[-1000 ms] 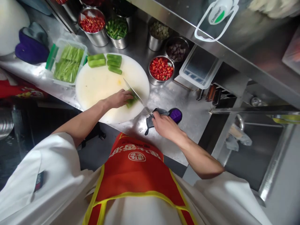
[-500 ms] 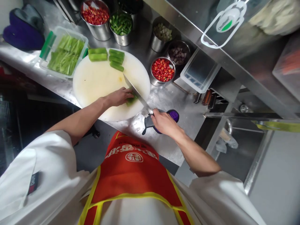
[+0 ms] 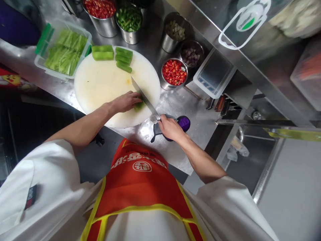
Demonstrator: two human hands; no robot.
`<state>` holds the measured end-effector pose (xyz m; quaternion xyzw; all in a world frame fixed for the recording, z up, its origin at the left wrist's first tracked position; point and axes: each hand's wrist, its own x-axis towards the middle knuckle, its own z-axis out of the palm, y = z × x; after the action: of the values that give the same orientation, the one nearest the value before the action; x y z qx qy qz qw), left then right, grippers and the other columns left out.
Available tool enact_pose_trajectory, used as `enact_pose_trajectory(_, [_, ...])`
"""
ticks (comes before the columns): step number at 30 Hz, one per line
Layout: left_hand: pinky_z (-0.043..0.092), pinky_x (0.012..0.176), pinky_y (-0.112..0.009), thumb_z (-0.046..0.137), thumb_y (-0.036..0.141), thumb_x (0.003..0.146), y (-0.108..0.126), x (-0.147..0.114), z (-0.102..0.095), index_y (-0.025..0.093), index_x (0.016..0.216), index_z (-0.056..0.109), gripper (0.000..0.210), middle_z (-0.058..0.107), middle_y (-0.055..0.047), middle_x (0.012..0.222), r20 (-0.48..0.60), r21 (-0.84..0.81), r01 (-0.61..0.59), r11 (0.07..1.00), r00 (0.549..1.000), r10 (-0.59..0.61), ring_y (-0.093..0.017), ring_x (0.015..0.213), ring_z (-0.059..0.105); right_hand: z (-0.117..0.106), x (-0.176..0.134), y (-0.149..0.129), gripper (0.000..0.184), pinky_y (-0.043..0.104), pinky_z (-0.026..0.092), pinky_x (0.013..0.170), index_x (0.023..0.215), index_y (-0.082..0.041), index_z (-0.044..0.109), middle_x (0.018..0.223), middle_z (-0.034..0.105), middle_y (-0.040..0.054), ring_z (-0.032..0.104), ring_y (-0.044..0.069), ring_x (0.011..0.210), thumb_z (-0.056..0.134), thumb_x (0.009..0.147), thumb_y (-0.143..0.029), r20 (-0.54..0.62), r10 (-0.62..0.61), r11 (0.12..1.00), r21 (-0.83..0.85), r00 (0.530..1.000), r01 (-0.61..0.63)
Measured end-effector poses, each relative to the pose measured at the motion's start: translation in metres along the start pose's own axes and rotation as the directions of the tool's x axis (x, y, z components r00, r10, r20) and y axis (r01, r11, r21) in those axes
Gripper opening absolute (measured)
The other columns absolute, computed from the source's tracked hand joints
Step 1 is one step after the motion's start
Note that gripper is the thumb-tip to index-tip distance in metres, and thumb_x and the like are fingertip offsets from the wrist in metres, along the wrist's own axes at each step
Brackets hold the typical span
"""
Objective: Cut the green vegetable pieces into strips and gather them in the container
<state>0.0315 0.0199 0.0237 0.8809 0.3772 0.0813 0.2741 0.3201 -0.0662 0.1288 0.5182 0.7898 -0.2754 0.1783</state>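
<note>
My right hand (image 3: 170, 127) grips the handle of a long kitchen knife (image 3: 146, 99), its blade slanting up and left over the round white cutting board (image 3: 100, 90). Close beside the blade, my left hand (image 3: 127, 101) has its fingers bent down on a piece of green vegetable (image 3: 139, 106), mostly hidden by fingers and blade. Longer green stalk pieces (image 3: 102, 53) and a stack of shorter ones (image 3: 124, 59) lie along the board's far edge. An oven mitt (image 3: 184, 123), purple and grey, lies on the counter under my right hand.
Left of the board stands a clear tub (image 3: 65, 53) of sliced green vegetable. Steel pots of chopped red chillies (image 3: 175, 72) and cut green pieces (image 3: 129, 18) line the back. A clear plastic container (image 3: 214, 75) sits right, below a steel shelf edge (image 3: 238, 65).
The view has shifted slightly. My left hand still presses on the green piece, and the knife in my right hand stays beside it with little visible movement.
</note>
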Motion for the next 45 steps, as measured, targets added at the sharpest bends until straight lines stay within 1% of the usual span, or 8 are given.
enact_pose_trajectory(8, [0.044,0.112,-0.041,0.046,0.03,0.094,-0.001,0.0,0.0,0.023,0.126,0.07,0.041,0.063,-0.011,0.135,0.009,0.032,-0.032,0.999,0.999,0.032,-0.028,0.124,0.057,-0.027,-0.016,-0.005,0.027,0.032,0.043,0.078,0.12,-0.015,0.053,0.103,0.076,0.0147,0.073,0.029,0.095,0.034,0.109,-0.031,-0.007,-0.026,0.999,-0.032,1.0,0.026])
enact_pose_trajectory(15, [0.045,0.109,-0.044,0.047,0.028,0.093,-0.002,0.001,0.002,0.019,0.124,0.07,0.04,0.063,-0.014,0.136,-0.013,0.029,-0.045,0.999,0.999,0.045,-0.029,0.122,0.057,-0.016,-0.005,-0.006,0.025,0.032,0.043,0.079,0.12,-0.014,0.053,0.105,0.076,0.0157,0.073,0.03,0.098,0.035,0.108,-0.028,0.016,-0.001,1.0,-0.02,1.0,0.001])
enact_pose_trajectory(21, [0.046,0.11,-0.043,0.046,0.029,0.094,0.0,-0.001,0.003,0.016,0.125,0.07,0.041,0.062,-0.015,0.136,-0.017,0.046,-0.046,0.998,0.999,0.046,-0.029,0.123,0.057,-0.019,-0.01,-0.007,0.028,0.032,0.043,0.076,0.12,-0.014,0.052,0.102,0.077,0.015,0.074,0.03,0.096,0.033,0.109,-0.031,0.007,-0.018,0.999,-0.042,1.0,0.018])
enact_pose_trajectory(24, [0.047,0.111,-0.041,0.047,0.027,0.094,0.0,-0.002,0.004,0.018,0.124,0.07,0.039,0.061,-0.013,0.137,-0.038,0.042,-0.037,0.998,0.999,0.039,-0.028,0.124,0.057,-0.017,-0.007,-0.009,0.025,0.031,0.042,0.076,0.119,-0.014,0.053,0.104,0.077,0.016,0.074,0.029,0.096,0.035,0.109,-0.028,0.026,0.007,0.999,-0.047,1.0,-0.006])
enact_pose_trajectory(29, [0.05,0.108,-0.041,0.049,0.026,0.094,0.0,-0.003,0.005,0.018,0.121,0.071,0.036,0.063,-0.012,0.132,-0.086,0.039,-0.073,0.997,0.993,0.077,-0.027,0.119,0.06,-0.021,-0.011,-0.007,0.026,0.032,0.042,0.075,0.118,-0.015,0.053,0.101,0.078,0.0147,0.074,0.03,0.096,0.035,0.109,-0.032,-0.001,-0.033,0.998,-0.057,0.999,0.033])
enact_pose_trajectory(36, [0.05,0.106,-0.038,0.051,0.025,0.095,-0.001,-0.004,0.007,0.019,0.12,0.071,0.033,0.066,-0.011,0.128,-0.115,0.05,-0.097,0.994,0.988,0.102,-0.025,0.117,0.061,-0.002,0.002,-0.011,0.024,0.032,0.042,0.076,0.119,-0.014,0.053,0.106,0.078,0.0163,0.074,0.031,0.1,0.036,0.109,-0.028,0.003,-0.009,0.999,-0.032,1.0,0.009])
enact_pose_trajectory(39, [0.049,0.106,-0.038,0.05,0.024,0.096,0.0,-0.004,0.007,0.018,0.12,0.071,0.033,0.065,-0.012,0.129,-0.114,0.06,-0.088,0.994,0.989,0.094,-0.025,0.117,0.062,-0.007,0.002,-0.01,0.023,0.032,0.042,0.077,0.119,-0.015,0.053,0.106,0.077,0.0163,0.074,0.031,0.1,0.037,0.108,-0.029,-0.007,-0.009,0.999,-0.032,1.0,0.009])
enact_pose_trajectory(45, [0.05,0.107,-0.04,0.05,0.023,0.096,0.0,-0.005,0.009,0.017,0.118,0.072,0.032,0.068,-0.011,0.125,-0.127,0.078,-0.097,0.992,0.986,0.106,-0.026,0.116,0.062,-0.024,-0.013,-0.012,0.024,0.032,0.042,0.076,0.118,-0.016,0.053,0.101,0.077,0.0146,0.074,0.029,0.095,0.036,0.108,-0.03,-0.026,-0.033,0.998,-0.048,0.999,0.031])
